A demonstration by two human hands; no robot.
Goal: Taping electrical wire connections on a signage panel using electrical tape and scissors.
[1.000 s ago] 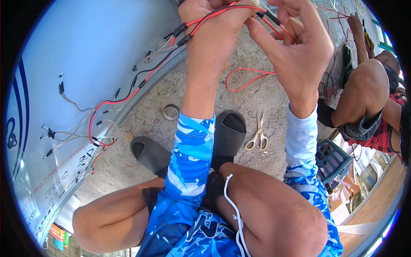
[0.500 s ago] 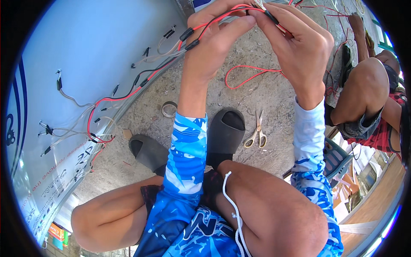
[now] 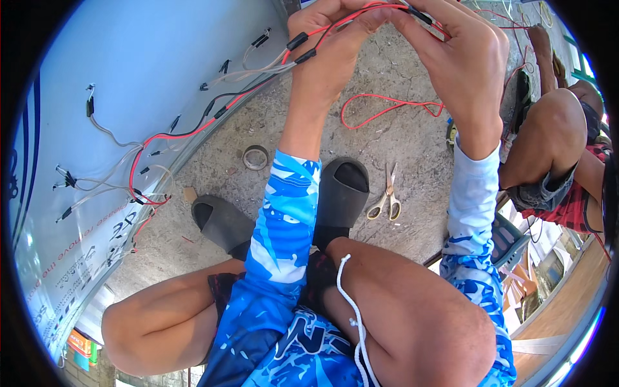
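Note:
At the top edge my left hand [image 3: 325, 64] and my right hand [image 3: 461, 71] meet, thumbs close together, both closed on a pair of red and black wires [image 3: 242, 97]. The wires pass over the back of my left hand, where black tape wraps [image 3: 297, 42] cover their joints with pale leads. Another black wrap [image 3: 420, 14] sits on the wires by my right fingers. Just what lies between the fingertips is partly cut off by the frame. From my left hand the wires run down to a white panel [image 3: 161, 71] with several taped leads sticking out of it.
On the concrete floor lie scissors [image 3: 389, 193], a black tape roll [image 3: 255, 157] and a looped red wire [image 3: 367, 122]. My dark slippers [image 3: 343, 187] are below. At right another person's knee [image 3: 558, 122] shows, near a grey-blue basket [image 3: 509, 238].
Both hands have shifted slightly right and up with the wires. My fingertips are now nearer the top edge, and the pale strands seen there are out of view.

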